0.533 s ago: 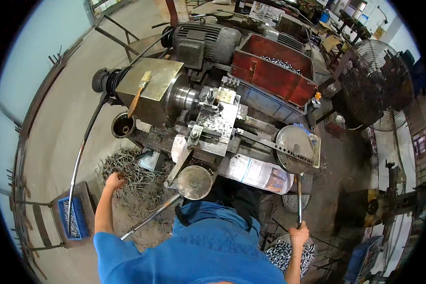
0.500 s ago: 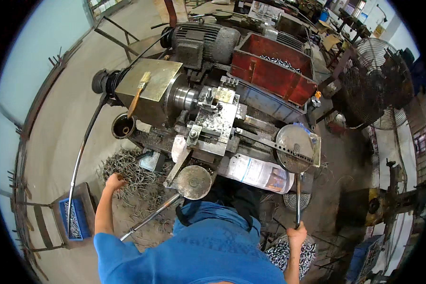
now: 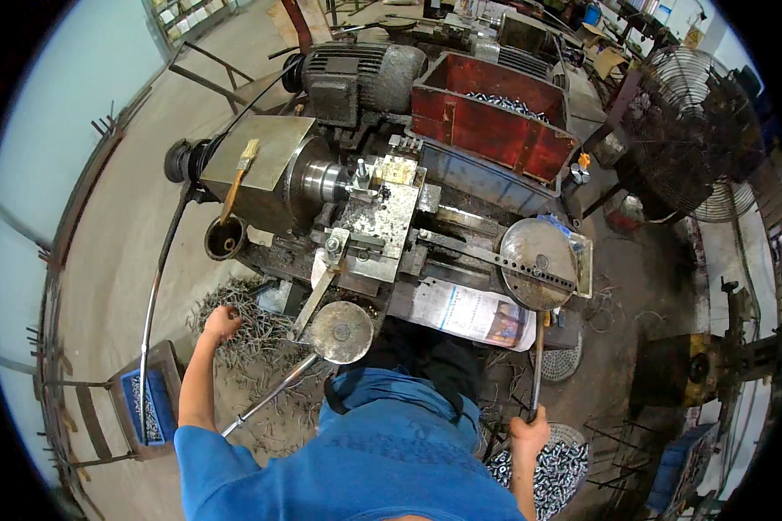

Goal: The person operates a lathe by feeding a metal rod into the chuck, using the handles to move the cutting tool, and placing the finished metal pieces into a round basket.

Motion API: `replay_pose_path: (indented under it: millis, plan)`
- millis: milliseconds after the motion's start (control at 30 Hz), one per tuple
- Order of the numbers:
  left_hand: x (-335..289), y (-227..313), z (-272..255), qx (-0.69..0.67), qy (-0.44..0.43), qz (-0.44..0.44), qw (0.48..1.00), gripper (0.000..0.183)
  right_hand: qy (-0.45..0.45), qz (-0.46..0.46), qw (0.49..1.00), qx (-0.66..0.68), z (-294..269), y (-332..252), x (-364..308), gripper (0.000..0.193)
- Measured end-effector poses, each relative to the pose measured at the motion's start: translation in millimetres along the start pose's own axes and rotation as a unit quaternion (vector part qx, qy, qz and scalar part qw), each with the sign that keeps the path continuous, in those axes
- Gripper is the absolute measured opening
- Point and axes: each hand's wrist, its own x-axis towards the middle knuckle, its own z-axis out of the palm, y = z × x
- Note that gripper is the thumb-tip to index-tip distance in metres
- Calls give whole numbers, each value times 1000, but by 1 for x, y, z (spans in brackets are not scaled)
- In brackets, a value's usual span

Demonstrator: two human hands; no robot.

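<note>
Head view: a person in a blue shirt (image 3: 382,460) stands at a grimy lathe (image 3: 378,217). The right hand (image 3: 530,425) is closed around a steel lever (image 3: 538,373), which runs up to the edge of a large round metal plate (image 3: 526,243) at the right end of the machine. The left hand (image 3: 223,322) is out to the left, fingers loosely curled, over a tangled heap of metal shavings (image 3: 256,326); whether it holds anything, I cannot tell. Just beside the heap sits a small metal box (image 3: 275,297).

A smaller round plate (image 3: 341,333) is in front of the carriage, with a second rod (image 3: 278,393) slanting down from it toward the lower left. A perforated bar (image 3: 487,256) reaches from the carriage across the large plate, and a printed sheet (image 3: 465,308) lies below it. On the headstock cover (image 3: 269,143) rests a brush (image 3: 235,187), its handle end by a dark pot (image 3: 226,239). Behind the lathe, a red bin (image 3: 460,122) with small metal pieces stands on a blue-grey crate (image 3: 487,182). More pieces fill a blue tray (image 3: 162,399) at far left and a basket (image 3: 563,431) near the right hand
</note>
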Motion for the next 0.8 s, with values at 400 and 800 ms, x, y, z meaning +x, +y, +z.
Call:
replay_pose_path:
  millis: [400,800]
  plan:
    - [66,32,23,138,67,120,981,42,173,-241,929,-222,-55,54,162,59]
    - [59,61,91,-4,131,-48,990,41,90,-292,952,-18,-46,-51,126,47]
